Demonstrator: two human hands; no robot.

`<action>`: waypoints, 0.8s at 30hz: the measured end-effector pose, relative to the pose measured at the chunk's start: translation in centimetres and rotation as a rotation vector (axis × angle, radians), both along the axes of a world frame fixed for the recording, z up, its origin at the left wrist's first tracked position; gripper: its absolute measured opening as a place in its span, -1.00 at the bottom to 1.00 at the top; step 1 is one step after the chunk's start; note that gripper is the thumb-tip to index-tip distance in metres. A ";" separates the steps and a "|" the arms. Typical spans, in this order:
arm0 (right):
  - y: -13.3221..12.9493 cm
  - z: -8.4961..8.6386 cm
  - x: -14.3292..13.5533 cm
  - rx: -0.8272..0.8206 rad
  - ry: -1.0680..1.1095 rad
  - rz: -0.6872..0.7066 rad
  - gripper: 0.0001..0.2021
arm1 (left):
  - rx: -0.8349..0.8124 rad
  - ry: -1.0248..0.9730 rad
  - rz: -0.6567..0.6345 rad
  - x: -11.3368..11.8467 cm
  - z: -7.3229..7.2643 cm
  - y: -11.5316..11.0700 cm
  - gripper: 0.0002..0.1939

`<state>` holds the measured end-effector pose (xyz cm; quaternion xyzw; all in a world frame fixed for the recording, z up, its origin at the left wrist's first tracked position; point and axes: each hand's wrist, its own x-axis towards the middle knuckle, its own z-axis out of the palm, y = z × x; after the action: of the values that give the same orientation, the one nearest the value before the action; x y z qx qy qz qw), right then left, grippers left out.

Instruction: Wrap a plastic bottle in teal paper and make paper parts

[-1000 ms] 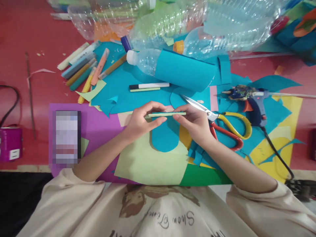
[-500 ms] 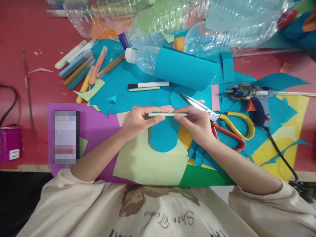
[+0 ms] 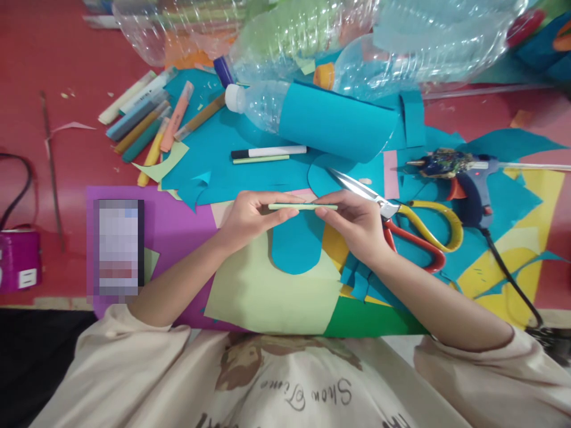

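Observation:
A thin pale green paper strip (image 3: 306,207) is held level between my two hands. My left hand (image 3: 254,215) pinches its left part between thumb and fingers. At the other end, my right hand (image 3: 352,221) grips it the same way. A blue paper piece with a rounded lower end (image 3: 297,246) shows below the strip; whether the two touch I cannot tell. Underneath lies a light green sheet (image 3: 272,300). Just right of my right hand are scissors (image 3: 388,208) with yellow and red handles, blades apart.
A bottle partly wrapped in blue paper (image 3: 330,122) lies ahead, with clear bottles (image 3: 285,44) behind. A glue gun (image 3: 475,184) rests at right, its cord running toward me. Markers (image 3: 143,113) lie at left, above a phone (image 3: 118,246). A marker (image 3: 267,153) lies ahead.
Both hands keep the strip in nearly the same place. The view has shifted very slightly; nothing else has visibly moved.

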<state>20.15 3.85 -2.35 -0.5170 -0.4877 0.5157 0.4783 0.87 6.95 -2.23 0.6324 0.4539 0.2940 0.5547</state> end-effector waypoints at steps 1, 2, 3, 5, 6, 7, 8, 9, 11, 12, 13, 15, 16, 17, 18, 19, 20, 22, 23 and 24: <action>0.0 0.0 0.0 -0.005 -0.004 0.001 -0.70 | 0.002 0.003 0.000 0.0 0.0 0.0 -0.73; 0.0 0.0 0.0 -0.010 -0.007 0.003 -0.69 | 0.006 0.002 -0.001 0.0 0.0 0.0 -0.73; 0.0 0.0 0.0 -0.013 -0.006 0.004 -0.69 | 0.009 -0.004 -0.003 0.0 0.0 0.0 -0.73; 0.0 0.0 0.0 -0.019 0.010 0.008 -0.69 | 0.013 -0.027 -0.010 0.1 0.1 0.0 -0.73; 0.0 -0.1 0.0 -0.023 0.023 0.011 -0.69 | 0.013 -0.039 -0.012 0.1 0.1 0.0 -0.73; 0.0 -0.1 0.0 -0.027 0.037 0.014 -0.69 | 0.012 -0.049 -0.015 0.1 0.1 0.0 -0.73; 0.0 -0.1 0.1 -0.028 0.049 0.018 -0.70 | 0.012 -0.054 -0.014 0.1 0.1 0.0 -0.73; 0.0 -0.2 0.1 -0.028 0.055 0.020 -0.71 | 0.011 -0.052 -0.008 0.1 0.2 0.0 -0.73; 0.0 -0.2 0.1 -0.015 0.055 0.016 -0.74 | 0.009 -0.031 0.012 0.1 0.2 0.0 -0.73; 0.0 -0.2 0.1 -0.005 0.054 0.012 -0.74 | 0.007 -0.021 0.022 0.2 0.2 0.0 -0.73; 0.0 -0.2 0.1 0.005 0.052 0.007 -0.75 | 0.005 -0.016 0.027 0.2 0.2 0.0 -0.73; 0.0 -0.2 0.0 0.020 0.050 0.004 -0.75 | 0.004 -0.019 0.020 0.1 0.2 0.0 -0.73; 0.0 -0.2 0.0 0.023 0.047 0.005 -0.74 | 0.007 -0.022 0.012 0.1 0.2 0.0 -0.73; 0.0 -0.2 0.0 0.022 0.042 0.005 -0.74 | 0.010 -0.022 0.007 0.1 0.2 0.0 -0.74; 0.0 -0.2 0.0 0.019 0.036 0.004 -0.73 | 0.014 -0.019 0.003 0.1 0.2 0.0 -0.74; 0.0 -0.1 0.0 0.014 0.031 0.001 -0.72 | 0.017 -0.017 0.000 0.0 0.2 0.0 -0.75; 0.0 -0.1 0.0 0.011 0.029 -0.003 -0.71 | 0.021 -0.015 -0.002 0.0 0.2 0.0 -0.75; 0.0 -0.1 0.0 0.009 0.032 -0.007 -0.71 | 0.025 -0.016 -0.007 -0.1 0.2 0.0 -0.75; 0.0 -0.1 0.0 0.009 0.033 -0.006 -0.72 | 0.028 -0.018 -0.011 -0.1 0.2 0.0 -0.75; 0.0 -0.1 0.0 0.010 0.032 -0.002 -0.72 | 0.032 -0.023 -0.014 -0.1 0.2 0.0 -0.75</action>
<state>20.19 3.86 -2.48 -0.5066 -0.4820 0.5209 0.4895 0.73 6.92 -2.07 0.6410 0.4384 0.3044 0.5517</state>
